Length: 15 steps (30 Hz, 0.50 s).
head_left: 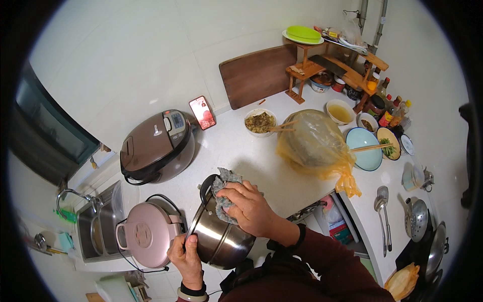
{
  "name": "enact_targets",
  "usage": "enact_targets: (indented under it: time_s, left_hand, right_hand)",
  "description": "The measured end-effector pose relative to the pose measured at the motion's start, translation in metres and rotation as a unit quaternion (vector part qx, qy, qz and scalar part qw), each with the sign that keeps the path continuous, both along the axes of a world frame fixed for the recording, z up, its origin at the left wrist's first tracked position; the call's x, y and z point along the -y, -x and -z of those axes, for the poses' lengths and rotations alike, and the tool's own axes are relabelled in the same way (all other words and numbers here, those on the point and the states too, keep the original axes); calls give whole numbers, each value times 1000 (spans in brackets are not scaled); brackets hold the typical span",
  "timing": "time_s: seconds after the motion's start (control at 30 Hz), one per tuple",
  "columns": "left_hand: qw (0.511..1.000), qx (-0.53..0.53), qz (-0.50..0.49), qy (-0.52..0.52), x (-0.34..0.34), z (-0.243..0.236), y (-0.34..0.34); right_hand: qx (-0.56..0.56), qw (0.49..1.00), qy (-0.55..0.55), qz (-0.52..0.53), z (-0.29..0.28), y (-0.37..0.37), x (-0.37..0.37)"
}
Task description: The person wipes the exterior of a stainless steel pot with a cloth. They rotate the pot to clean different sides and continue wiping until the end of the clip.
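Note:
A shiny steel pot (pixel 219 239) with a black handle is tilted over the front edge of the white counter (pixel 236 151). My left hand (pixel 187 257) grips its rim at the lower left. My right hand (pixel 250 207) presses a crumpled grey cloth (pixel 225 187) against the pot's upper side. The inside of the pot is hidden.
A pink round appliance (pixel 147 231) and a brown rice cooker (pixel 157 146) stand left of the pot, with a sink (pixel 95 226) beyond. A yellow bag over a bowl (pixel 316 146), food bowls with chopsticks, a phone (pixel 202 112), a brown board (pixel 256 75) and a wooden rack (pixel 332 70) fill the counter.

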State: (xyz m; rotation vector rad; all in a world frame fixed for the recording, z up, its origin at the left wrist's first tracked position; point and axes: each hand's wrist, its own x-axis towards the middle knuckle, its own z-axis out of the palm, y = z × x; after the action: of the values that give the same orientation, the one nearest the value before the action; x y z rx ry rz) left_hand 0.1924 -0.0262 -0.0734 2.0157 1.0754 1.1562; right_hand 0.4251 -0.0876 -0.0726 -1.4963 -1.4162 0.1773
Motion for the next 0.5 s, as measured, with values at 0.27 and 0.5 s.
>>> enact_targets:
  time_s: [0.27, 0.5]
  left_hand:
    - [1000, -1, -15, 22, 6, 6, 11]
    - [1000, 4, -4, 25, 7, 18, 37]
  right_hand:
    - [-298, 949, 99, -20, 100, -44, 2]
    - [-522, 823, 203, -94, 154, -48, -5]
